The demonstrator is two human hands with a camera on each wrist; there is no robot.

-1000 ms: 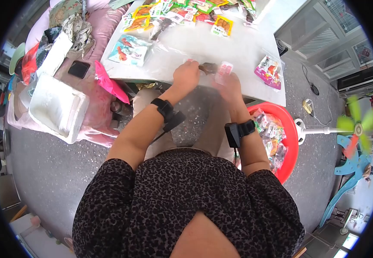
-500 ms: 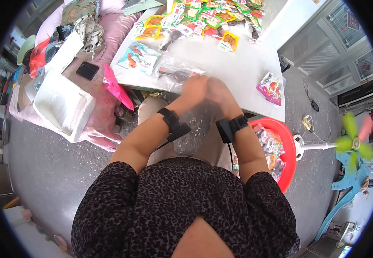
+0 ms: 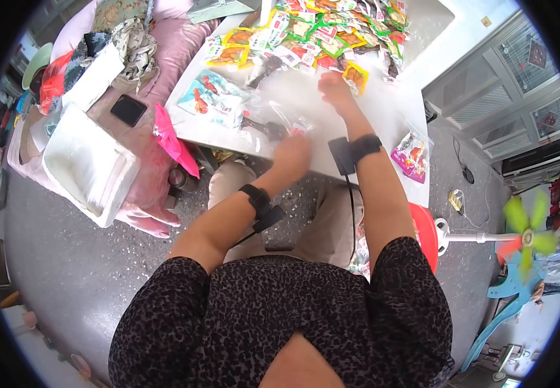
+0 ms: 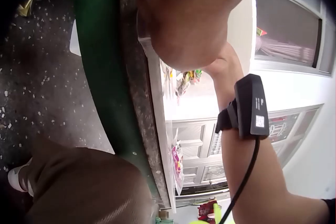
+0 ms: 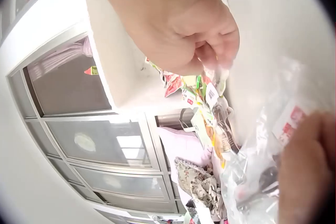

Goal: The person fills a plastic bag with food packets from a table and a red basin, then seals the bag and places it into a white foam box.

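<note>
My left hand (image 3: 293,158) is at the table's front edge, its fingers gripping the near end of a clear plastic bag (image 3: 264,129). Dark pieces show through the bag, and a red and white label (image 5: 289,124) sits beside the fingers in the right wrist view. Farther forward, my right hand (image 3: 337,89) hovers over the white table (image 3: 331,139) with its fingers loosely bent and nothing visible in them. A yellow-edged food packet (image 3: 355,78) lies just beside it. In the left wrist view the left fingers are hidden behind the hand.
Many colourful food packets (image 3: 322,32) cover the table's far side. A blue-white packet (image 3: 205,97) lies left, a purple packet (image 3: 411,157) right. The red tub (image 3: 426,236) stands below the right edge, near a spinning fan (image 3: 527,238). A white foam box (image 3: 89,165) sits left.
Both hands first held a dark-filled clear packet between them, then came together at the front edge. Since then the right hand has moved forward toward the packets; the left stays by the bag.
</note>
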